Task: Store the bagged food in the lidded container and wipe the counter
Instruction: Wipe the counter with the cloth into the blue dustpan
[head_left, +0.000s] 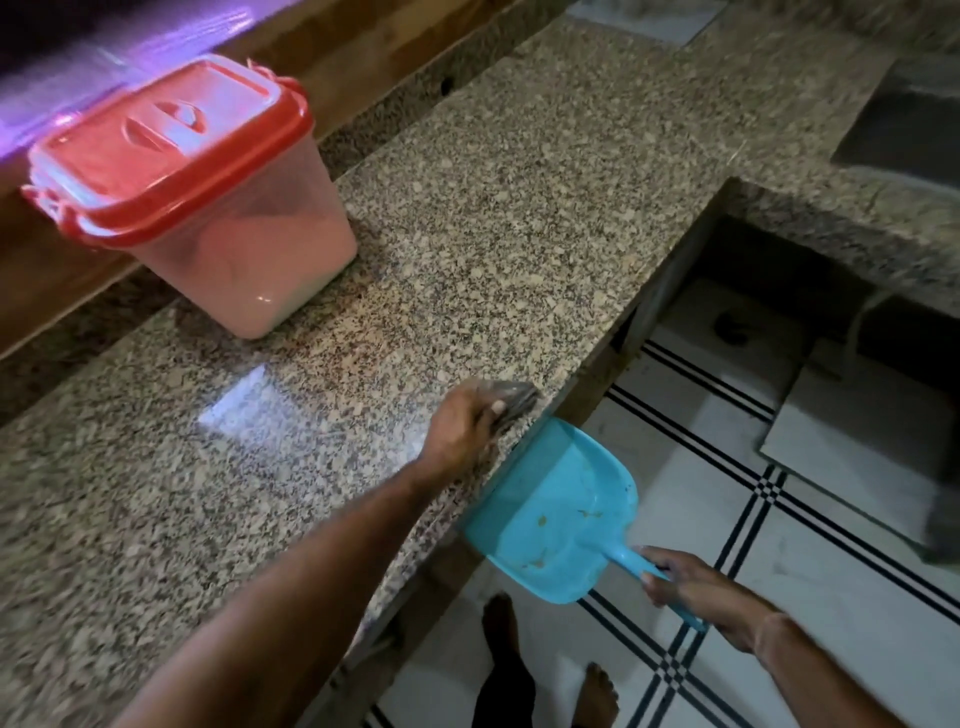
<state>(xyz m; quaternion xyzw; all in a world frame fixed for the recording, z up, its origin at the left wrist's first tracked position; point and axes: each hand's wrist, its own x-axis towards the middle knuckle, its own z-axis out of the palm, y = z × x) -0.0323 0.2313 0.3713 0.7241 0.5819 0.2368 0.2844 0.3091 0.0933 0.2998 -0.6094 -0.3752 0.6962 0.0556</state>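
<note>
Left hand (462, 426) grips a cloth (514, 401) at the counter (493, 234) edge, right hand (696, 587) holding the dustpan (556, 509) just below it.

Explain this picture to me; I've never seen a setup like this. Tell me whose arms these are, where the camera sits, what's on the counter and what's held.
No machine here: a person wears a camera on the head, so you look down along their own arms. On the speckled stone counter stands a clear container with its red lid on. The left hand grips a greyish cloth at the counter's edge. The right hand holds a blue dustpan by its handle, just below that edge.
</note>
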